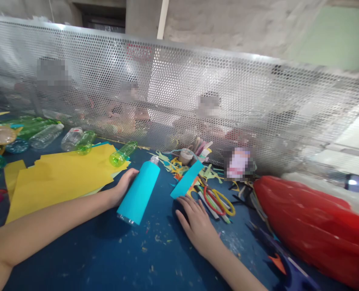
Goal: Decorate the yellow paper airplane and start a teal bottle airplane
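Observation:
A plastic bottle wrapped in bright blue paper (pixel 140 192) leans to the right, its transparent neck and base showing at either end. My left hand (pixel 123 188) grips it from the left side, with most of the fingers hidden behind it. To the right, my right hand (pixel 194 220) lies palm down with its fingers spread. Its fingertips reach the lower end of a blue paper strip (pixel 187 180); whether they press on it I cannot tell. Beyond that hand are scissors with red and yellow handles (pixel 224 204) and a heap of paper scraps (pixel 173 163).
Yellow paper sheets (pixel 61 178) lie at left, with several plastic bottles (pixel 46 135) behind. A red plastic bag (pixel 315 226) and a dark blue tool (pixel 288 258) are at right. A perforated metal screen (pixel 173 85) bounds the blue table (pixel 106 258); blurred people show on it.

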### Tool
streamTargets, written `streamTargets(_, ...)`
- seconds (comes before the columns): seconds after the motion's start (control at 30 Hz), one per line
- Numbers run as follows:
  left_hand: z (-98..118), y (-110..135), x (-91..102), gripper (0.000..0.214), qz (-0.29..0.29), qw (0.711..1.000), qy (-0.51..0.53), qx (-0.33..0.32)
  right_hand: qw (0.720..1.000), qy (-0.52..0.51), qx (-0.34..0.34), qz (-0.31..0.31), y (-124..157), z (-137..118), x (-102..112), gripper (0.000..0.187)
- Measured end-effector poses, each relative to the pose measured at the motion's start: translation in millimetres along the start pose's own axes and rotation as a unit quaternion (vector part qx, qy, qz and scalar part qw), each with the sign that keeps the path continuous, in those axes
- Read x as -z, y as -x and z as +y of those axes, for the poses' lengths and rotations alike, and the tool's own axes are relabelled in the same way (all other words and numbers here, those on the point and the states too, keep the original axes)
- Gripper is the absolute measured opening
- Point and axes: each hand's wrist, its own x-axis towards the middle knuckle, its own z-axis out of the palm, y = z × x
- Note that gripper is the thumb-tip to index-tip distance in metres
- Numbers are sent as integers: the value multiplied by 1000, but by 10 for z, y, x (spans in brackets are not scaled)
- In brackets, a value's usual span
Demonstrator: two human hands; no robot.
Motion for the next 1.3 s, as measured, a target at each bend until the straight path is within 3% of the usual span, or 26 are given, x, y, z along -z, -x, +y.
streamTargets(0.23,20,58,-56,55,1,996,-10,92,996,58,-5,66,-13,51,7,26)
streamTargets(0.3,15,65,-76,54,-8,997,-14,76,995,83,-7,60,-16,67,24,24)
streamTargets(0.43,-5,48,-83,54,-9,999,-21,-23,995,96,-4,35,-24,107,41,21)
streamTargets(0.57,-16,38,-71,51,4,999,-41,-12,996,69,15,55,-28,162,2,20)
streamTargets(0.67,-21,22,-61,49,-39,998,-49,-24,993,72,39,80,-39,223,-52,22)
streamTargets(0.83,-17,-36,-22,51,-77,993,-82,-35,996,56,40,57,-71,291,-73,29)
streamTargets(0.97,-15,-47,-8,63,-51,991,-105,-58,995,54,9,86,-74,249,-9,28)
streamTargets(1.1,-13,-21,-37,57,-28,991,-119,-45,990,38,19,135,-124,207,95,33)
streamTargets(1.2,-7,-12,-56,53,-36,991,-126,-36,989,36,23,140,-272,243,232,37)
streamTargets(1.3,-4,-10,-63,51,-33,991,-128,-35,985,28,-25,166,-505,320,405,36)
